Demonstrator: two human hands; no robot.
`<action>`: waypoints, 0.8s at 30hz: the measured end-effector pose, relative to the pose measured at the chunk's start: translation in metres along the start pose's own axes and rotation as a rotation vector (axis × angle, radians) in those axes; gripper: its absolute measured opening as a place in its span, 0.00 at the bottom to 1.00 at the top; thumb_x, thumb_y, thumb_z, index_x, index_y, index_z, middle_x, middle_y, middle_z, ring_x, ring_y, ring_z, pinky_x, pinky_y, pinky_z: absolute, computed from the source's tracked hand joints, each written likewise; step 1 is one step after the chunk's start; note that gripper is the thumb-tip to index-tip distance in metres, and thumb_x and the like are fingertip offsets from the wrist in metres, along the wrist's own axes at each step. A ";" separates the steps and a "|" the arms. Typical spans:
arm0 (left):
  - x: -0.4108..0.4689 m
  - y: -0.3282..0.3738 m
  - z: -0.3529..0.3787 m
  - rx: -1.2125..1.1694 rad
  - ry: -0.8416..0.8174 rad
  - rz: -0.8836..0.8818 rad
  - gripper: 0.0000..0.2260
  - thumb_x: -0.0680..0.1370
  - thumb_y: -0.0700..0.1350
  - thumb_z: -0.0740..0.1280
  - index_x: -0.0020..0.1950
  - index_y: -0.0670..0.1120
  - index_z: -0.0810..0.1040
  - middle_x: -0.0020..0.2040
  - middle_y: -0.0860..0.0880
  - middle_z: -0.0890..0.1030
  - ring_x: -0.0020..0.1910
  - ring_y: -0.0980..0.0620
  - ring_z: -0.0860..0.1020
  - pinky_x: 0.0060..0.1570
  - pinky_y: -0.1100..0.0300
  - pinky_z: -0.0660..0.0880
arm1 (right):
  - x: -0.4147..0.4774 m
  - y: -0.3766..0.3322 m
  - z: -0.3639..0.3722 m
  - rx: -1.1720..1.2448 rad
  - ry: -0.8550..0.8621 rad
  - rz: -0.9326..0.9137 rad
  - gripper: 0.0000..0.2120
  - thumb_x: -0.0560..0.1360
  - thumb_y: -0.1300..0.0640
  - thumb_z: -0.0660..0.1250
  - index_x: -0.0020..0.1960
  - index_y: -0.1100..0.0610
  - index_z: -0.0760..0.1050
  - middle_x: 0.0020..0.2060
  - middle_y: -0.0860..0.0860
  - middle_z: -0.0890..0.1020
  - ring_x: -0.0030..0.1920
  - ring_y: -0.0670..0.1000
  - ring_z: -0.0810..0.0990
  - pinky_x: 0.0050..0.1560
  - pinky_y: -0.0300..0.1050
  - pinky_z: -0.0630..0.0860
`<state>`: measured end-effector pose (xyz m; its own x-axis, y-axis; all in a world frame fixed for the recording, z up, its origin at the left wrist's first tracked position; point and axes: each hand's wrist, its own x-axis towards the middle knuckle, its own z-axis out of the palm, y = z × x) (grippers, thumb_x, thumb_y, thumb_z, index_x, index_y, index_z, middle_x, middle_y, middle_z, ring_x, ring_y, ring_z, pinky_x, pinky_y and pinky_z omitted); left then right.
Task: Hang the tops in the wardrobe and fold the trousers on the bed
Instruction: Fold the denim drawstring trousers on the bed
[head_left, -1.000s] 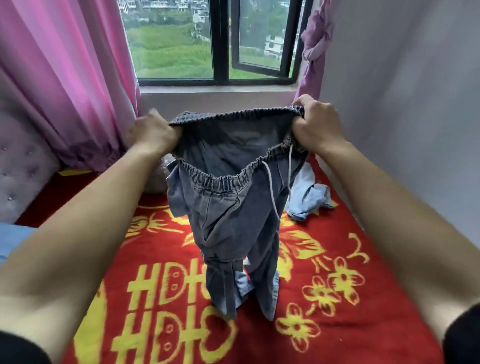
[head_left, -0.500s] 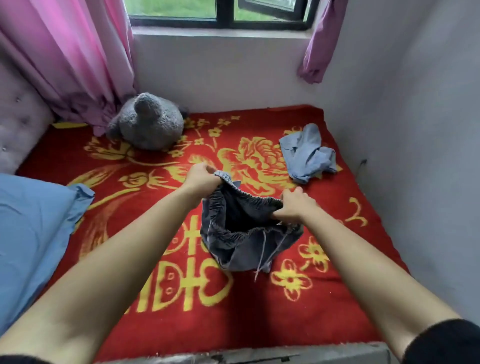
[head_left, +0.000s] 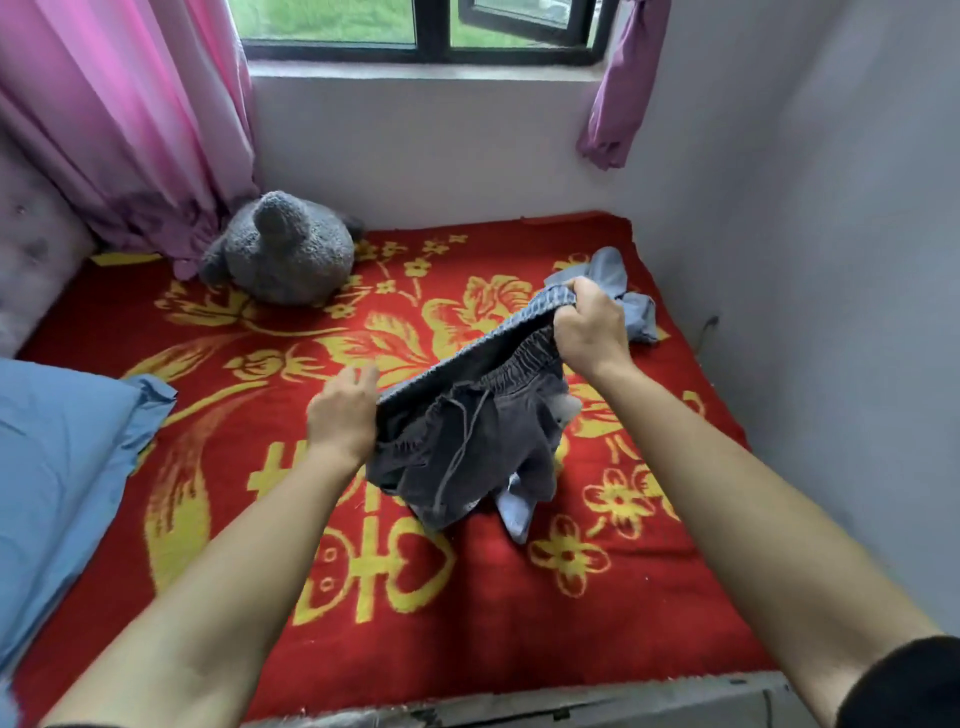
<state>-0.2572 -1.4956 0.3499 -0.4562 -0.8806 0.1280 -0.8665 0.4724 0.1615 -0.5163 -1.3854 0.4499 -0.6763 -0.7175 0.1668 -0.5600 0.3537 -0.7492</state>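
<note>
Across the middle of the red-blanketed bed (head_left: 519, 623), dark trousers (head_left: 467, 457) bunched, legs pooled on the blanket. Right hand (head_left: 589, 325) raised toward 2 o'clock, fingers clamped on the waistband. Left hand (head_left: 340, 415) lower, toward 8 o'clock, at the band's other end; fingers blurred, grip impossible to tell. Since half a second ago: hands spread wider, waistband pulled taut.

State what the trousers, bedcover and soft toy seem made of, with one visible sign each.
Trousers: likely washed grey denim, matte; faded weave, gathered waistband. Bedcover: probably fleecy blanket; fuzzy, matte nap. Soft toy: grey plush; curly pile.
</note>
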 end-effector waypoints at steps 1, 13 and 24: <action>-0.002 -0.004 0.003 -0.028 -0.049 -0.165 0.16 0.76 0.37 0.63 0.64 0.45 0.70 0.53 0.41 0.75 0.53 0.38 0.76 0.45 0.47 0.74 | 0.002 -0.002 -0.007 0.005 0.016 -0.044 0.14 0.68 0.61 0.55 0.49 0.55 0.75 0.41 0.54 0.81 0.44 0.56 0.76 0.42 0.45 0.68; 0.062 0.016 -0.096 -0.854 -0.245 -0.390 0.04 0.71 0.35 0.67 0.39 0.43 0.79 0.34 0.44 0.78 0.27 0.48 0.75 0.25 0.60 0.75 | 0.017 0.030 -0.055 -0.310 -0.255 0.432 0.12 0.77 0.67 0.58 0.56 0.67 0.77 0.49 0.67 0.83 0.48 0.64 0.84 0.48 0.58 0.82; 0.111 0.020 -0.255 -1.222 0.369 -0.325 0.08 0.72 0.37 0.72 0.48 0.46 0.78 0.50 0.43 0.82 0.49 0.44 0.82 0.48 0.50 0.82 | 0.066 -0.091 -0.138 0.220 0.313 -0.091 0.23 0.70 0.69 0.57 0.61 0.58 0.78 0.55 0.55 0.83 0.56 0.55 0.81 0.61 0.45 0.76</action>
<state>-0.2734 -1.5747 0.6169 -0.0127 -0.9898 0.1418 -0.0964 0.1424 0.9851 -0.5761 -1.3819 0.6172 -0.7609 -0.5102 0.4011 -0.5316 0.1355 -0.8361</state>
